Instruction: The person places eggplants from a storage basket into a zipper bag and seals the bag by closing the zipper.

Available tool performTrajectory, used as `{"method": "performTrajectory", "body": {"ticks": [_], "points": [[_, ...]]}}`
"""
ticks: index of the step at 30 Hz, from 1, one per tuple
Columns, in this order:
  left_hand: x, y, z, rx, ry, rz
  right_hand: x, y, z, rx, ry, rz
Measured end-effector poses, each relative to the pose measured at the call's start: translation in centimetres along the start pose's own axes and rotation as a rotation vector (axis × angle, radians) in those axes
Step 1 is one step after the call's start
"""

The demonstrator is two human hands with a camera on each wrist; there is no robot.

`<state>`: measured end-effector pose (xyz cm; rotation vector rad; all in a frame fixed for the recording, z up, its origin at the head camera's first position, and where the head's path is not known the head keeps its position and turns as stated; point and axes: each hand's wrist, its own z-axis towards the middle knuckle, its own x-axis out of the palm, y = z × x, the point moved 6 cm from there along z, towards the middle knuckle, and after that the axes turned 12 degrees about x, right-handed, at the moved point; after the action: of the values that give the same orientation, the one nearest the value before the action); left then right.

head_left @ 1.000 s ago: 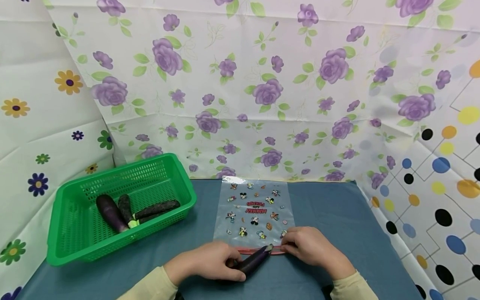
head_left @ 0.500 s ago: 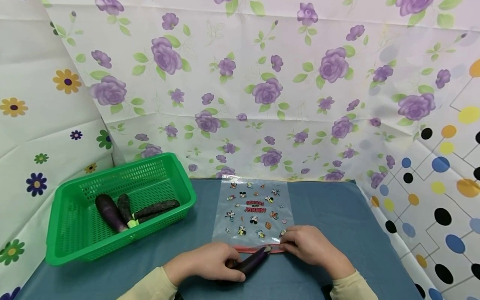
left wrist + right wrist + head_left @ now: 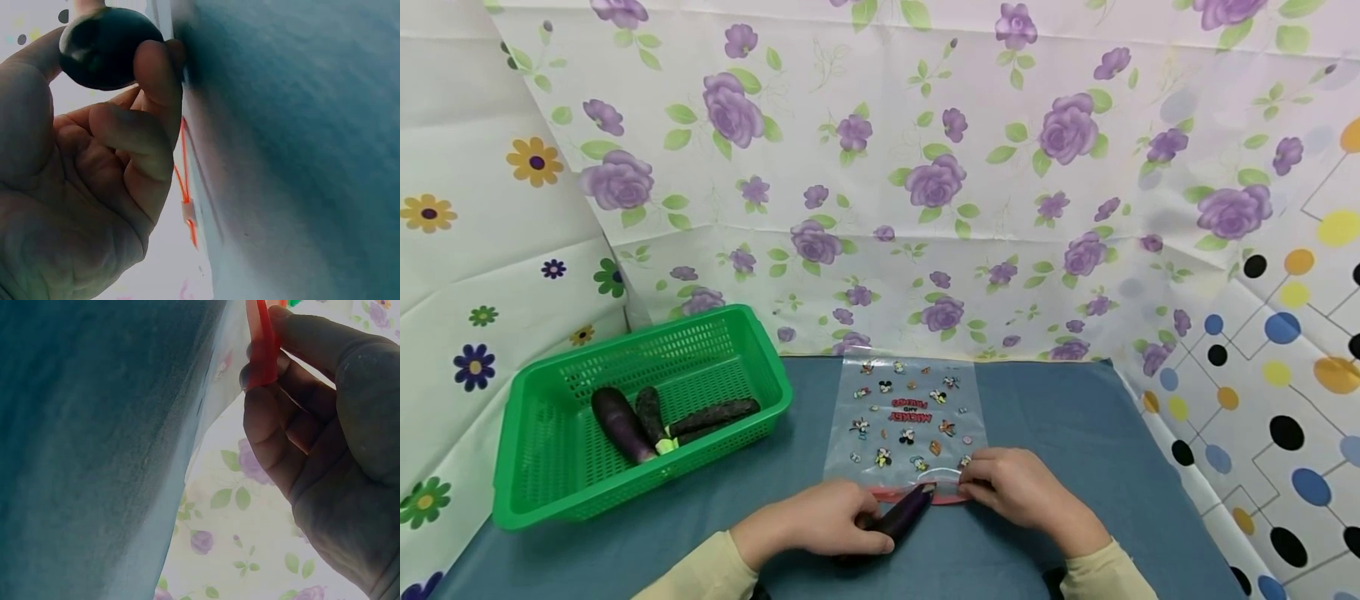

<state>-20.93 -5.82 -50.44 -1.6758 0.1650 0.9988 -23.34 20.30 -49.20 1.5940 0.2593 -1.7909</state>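
Note:
My left hand (image 3: 823, 518) grips a dark purple eggplant (image 3: 908, 514) by its thick end. The stem end overlaps the red zip edge of a clear printed zip bag (image 3: 880, 417), which lies flat on the table. In the left wrist view, the eggplant's rounded end (image 3: 103, 50) shows between thumb and fingers. With fingers curled, my right hand (image 3: 1018, 487) pinches the right corner of the bag's mouth. The red zip strip (image 3: 264, 347) shows between its thumb and fingers in the right wrist view.
A green plastic basket (image 3: 550, 500) stands at the left, holding another eggplant (image 3: 620, 425) and several dark cucumbers (image 3: 715, 414). Blue cloth covers the table (image 3: 1060, 408). A flowered curtain (image 3: 880, 167) hangs behind, and patterned sheets close off both sides.
The eggplant's stem end has shifted slightly left and up onto the bag's mouth. The mouth now bulges up near the stem. Both hands keep their hold, almost in place.

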Motion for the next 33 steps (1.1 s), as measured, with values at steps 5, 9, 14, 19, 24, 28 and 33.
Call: {"method": "performTrajectory", "body": {"ticks": [5, 9, 14, 19, 24, 28, 33], "points": [[-0.13, -0.10, 0.14, -0.050, -0.015, 0.022, -0.13, 0.12, 0.11, -0.006, -0.009, 0.002], [-0.14, -0.08, 0.08, -0.071, -0.044, 0.043, -0.23, 0.20, 0.12, -0.009, -0.014, 0.002], [-0.22, 0.11, -0.13, -0.106, -0.088, 0.076, -0.20, 0.13, 0.02, 0.005, -0.007, 0.002], [-0.31, 0.19, -0.21, -0.126, -0.104, 0.106, -0.08, -0.06, -0.05, 0.035, 0.014, 0.005], [-0.36, 0.09, -0.26, -0.147, -0.126, 0.130, -0.07, -0.15, -0.06, 0.043, 0.030, 0.003], [-0.43, -0.05, -0.35, -0.182, -0.152, 0.143, -0.02, -0.16, -0.07, 0.034, 0.037, 0.006], [-0.46, -0.19, -0.47, -0.225, -0.180, 0.130, 0.02, -0.15, -0.08, 0.026, 0.030, 0.005]]}}
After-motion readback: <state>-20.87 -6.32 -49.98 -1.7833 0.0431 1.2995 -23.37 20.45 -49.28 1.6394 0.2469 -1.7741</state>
